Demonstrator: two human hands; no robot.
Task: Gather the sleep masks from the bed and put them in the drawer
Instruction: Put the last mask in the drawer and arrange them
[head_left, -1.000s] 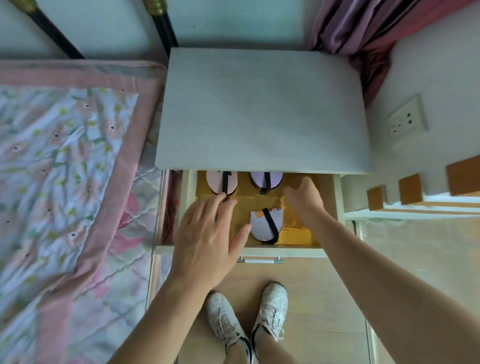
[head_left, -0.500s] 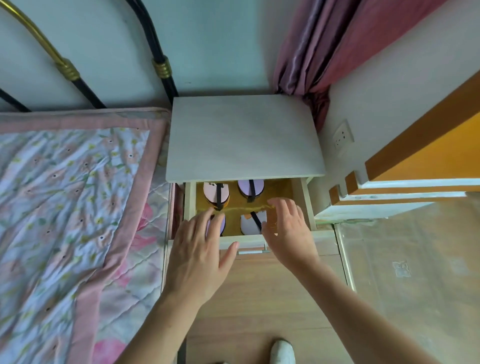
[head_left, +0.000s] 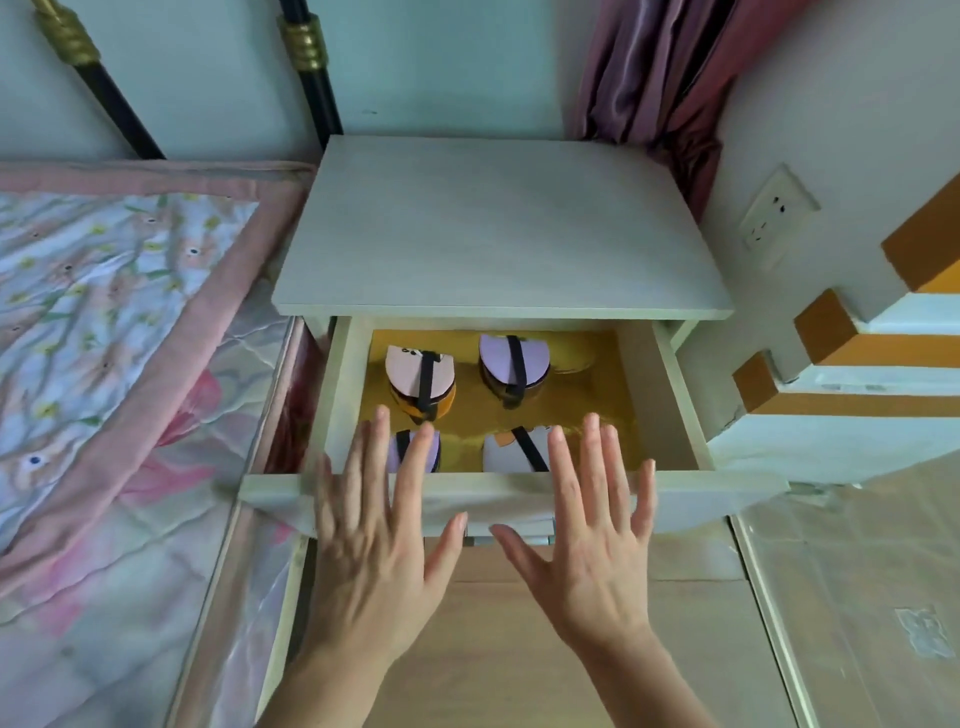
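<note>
The nightstand drawer (head_left: 670, 395) stands pulled out, its floor yellow. Several folded sleep masks with black straps lie inside: a pink one (head_left: 418, 371) at the back left, a lilac one (head_left: 511, 361) at the back right, a purple one (head_left: 402, 449) at the front left, and a pale one with an orange corner (head_left: 506, 452) at the front right. My left hand (head_left: 379, 525) and my right hand (head_left: 587, 525) are spread flat, fingers straight, over the drawer's front panel (head_left: 727, 491). Neither hand holds anything. My fingers partly hide the two front masks.
The nightstand's pale top (head_left: 498, 228) overhangs the drawer's back. The bed with a floral pink-bordered quilt (head_left: 104, 322) lies close on the left. A black and gold bed frame (head_left: 306, 57), a pink curtain (head_left: 649, 78), a wall socket (head_left: 776, 218) and orange-and-white furniture (head_left: 857, 374) surround it.
Both hands have drawn out of the drawer and now lie flat against its front panel. The view has tilted and moved nearer to the nightstand.
</note>
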